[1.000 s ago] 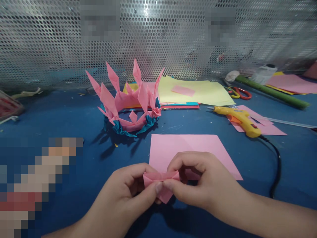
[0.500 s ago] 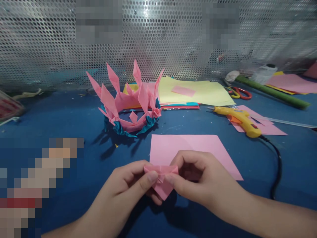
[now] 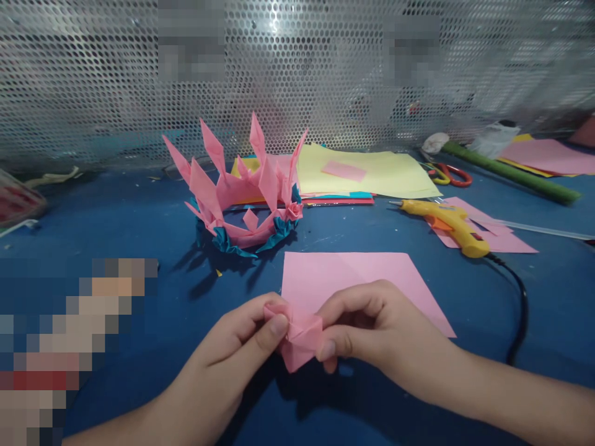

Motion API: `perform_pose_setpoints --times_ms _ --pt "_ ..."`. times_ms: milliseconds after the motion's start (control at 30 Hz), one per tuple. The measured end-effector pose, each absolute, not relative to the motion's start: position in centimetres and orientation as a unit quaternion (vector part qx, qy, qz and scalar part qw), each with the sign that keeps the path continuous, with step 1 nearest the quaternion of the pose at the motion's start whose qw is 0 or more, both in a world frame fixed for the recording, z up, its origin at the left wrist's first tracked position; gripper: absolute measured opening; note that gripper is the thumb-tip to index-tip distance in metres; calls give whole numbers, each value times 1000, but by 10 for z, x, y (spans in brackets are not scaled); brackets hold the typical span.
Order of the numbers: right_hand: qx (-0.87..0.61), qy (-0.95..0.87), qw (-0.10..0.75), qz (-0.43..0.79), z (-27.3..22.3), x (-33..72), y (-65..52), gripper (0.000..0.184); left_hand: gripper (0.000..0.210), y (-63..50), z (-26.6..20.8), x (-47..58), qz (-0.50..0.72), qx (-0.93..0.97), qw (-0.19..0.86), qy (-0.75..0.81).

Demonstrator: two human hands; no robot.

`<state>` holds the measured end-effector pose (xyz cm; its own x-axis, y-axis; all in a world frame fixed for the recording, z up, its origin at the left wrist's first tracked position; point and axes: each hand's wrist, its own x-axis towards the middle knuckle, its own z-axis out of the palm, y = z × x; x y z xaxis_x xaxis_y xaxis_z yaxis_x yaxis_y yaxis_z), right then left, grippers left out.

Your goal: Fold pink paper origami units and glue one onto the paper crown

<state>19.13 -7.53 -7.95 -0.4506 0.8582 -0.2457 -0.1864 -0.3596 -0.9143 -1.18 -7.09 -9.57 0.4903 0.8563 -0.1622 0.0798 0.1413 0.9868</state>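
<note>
A small folded piece of pink paper (image 3: 301,341) is held up over the blue table, its lower end narrowing to a blunt point. My left hand (image 3: 246,347) pinches its left side, thumb in front and fingers behind. On its right edge my right hand (image 3: 372,328) has closed thumb and fingertips. Just behind the hands lies a flat pink sheet (image 3: 353,272), partly covered by my right hand. Beyond it to the left stands a pink paper crown (image 3: 246,235) with tall folded points and blue crumpled paper round its base.
A yellow glue gun (image 3: 446,220) rests on pink paper at the right, its black cord (image 3: 523,303) curving toward me. Yellow sheets (image 3: 390,176), scissors (image 3: 453,174) and a green stick (image 3: 515,174) lie farther back, before a perforated metal panel (image 3: 297,74). At left is a pixelated area (image 3: 60,353).
The folded paper has turned and its top flaps have opened out of their neat triangle. My right hand's thumb has moved from its middle to the lower right edge.
</note>
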Motion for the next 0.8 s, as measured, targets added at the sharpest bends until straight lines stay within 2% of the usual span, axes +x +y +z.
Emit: perform_pose_setpoints --times_ms 300,800 --pt "-340 -372 318 803 -82 193 -73 17 38 -71 -93 -10 278 593 652 381" --pt "-338 -418 335 774 -81 195 -77 21 32 -72 -92 -10 288 605 629 394"
